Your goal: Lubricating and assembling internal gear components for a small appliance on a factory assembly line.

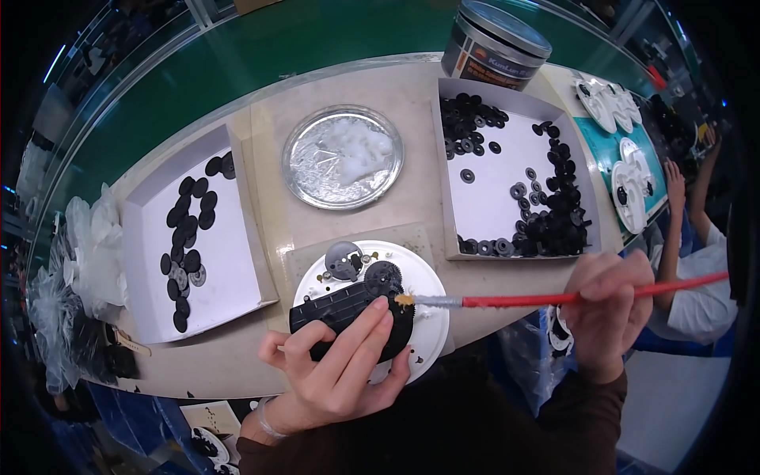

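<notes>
A white round plastic base [431,317] lies in front of me, bearing a black plastic housing [332,309], a toothed black gear [383,278] and a round grey part [343,260]. My left hand [344,372] grips the housing, its fingers across the top and the thumb toward the lower right. In my right hand [609,309] is a paintbrush [514,301] with a red handle and grey ferrule, held nearly level. Its yellowish bristles meet the black part's right edge, close to my left fingertips; whether they touch it or hover just above, I cannot tell.
A metal lid [289,162] holds white grease. On the left a white box [229,305] contains black discs; the right-hand box [514,119] contains small black gears. Behind it stands a metal tub [495,47]. White assemblies [629,190] and another person's arms [673,198] are at far right.
</notes>
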Demonstrator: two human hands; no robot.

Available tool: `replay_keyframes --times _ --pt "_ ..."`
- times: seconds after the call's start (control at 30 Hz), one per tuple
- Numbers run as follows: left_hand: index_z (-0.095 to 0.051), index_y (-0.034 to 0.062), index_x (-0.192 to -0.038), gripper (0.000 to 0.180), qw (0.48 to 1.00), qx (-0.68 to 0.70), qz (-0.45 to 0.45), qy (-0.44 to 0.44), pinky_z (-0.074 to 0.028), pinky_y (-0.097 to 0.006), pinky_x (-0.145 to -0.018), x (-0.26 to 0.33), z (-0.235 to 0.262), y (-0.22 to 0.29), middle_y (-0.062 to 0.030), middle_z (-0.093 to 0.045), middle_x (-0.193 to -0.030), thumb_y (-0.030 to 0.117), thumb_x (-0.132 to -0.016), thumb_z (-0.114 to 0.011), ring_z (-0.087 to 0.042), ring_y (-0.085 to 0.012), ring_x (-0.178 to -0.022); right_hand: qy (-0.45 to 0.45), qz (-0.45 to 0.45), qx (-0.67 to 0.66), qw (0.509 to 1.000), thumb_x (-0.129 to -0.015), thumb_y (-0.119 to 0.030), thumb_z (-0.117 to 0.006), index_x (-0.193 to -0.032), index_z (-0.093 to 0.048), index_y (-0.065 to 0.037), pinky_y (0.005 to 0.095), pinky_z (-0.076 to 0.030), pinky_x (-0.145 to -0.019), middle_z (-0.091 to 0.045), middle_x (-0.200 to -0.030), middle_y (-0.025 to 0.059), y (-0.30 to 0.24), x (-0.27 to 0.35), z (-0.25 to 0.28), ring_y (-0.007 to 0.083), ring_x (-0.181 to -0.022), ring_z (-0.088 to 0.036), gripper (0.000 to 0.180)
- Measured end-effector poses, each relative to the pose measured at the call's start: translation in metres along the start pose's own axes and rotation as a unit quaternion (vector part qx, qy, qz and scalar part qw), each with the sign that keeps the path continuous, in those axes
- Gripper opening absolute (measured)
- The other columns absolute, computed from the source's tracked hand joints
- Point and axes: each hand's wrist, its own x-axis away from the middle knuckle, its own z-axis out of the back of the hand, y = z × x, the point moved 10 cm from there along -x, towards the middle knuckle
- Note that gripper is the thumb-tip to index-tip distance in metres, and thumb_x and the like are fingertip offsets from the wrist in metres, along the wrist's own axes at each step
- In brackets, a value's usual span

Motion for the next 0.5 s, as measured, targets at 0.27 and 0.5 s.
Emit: replay_keyframes --times 0.27,0.5 --pt "-0.066 0.0113 -0.077 0.026 1.0 0.01 0.003 0.001 -0.019 -0.034 -0.078 0.001 -0.001 0.0 0.0104 -0.063 -0.093 0.028 -0.058 -0.065 -0.035 -0.0133 -0.075 -0.022 -0.037 -0.019 0.999 -0.091 -0.018 -0.039 -0.082 -0.045 0.002 0.016 -0.037 -0.043 -0.052 -0.069 0.011 0.021 0.0 0.008 0.009 -0.05 -0.049 0.023" --pt "-0.066 0.0112 -0.078 0.025 1.0 0.007 0.007 0.002 -0.019 -0.034 -0.078 0.0 0.002 -0.003 0.0097 -0.063 -0.094 0.028 -0.058 -0.065 -0.036 -0.0133 -0.075 -0.069 0.037 0.044 0.996 -0.091 -0.025 -0.04 -0.078 -0.043 -0.002 0.0181 -0.031 -0.041 -0.049 -0.063 0.0091 0.0 -0.001 -0.008 0.0087 -0.048 -0.041 0.026"
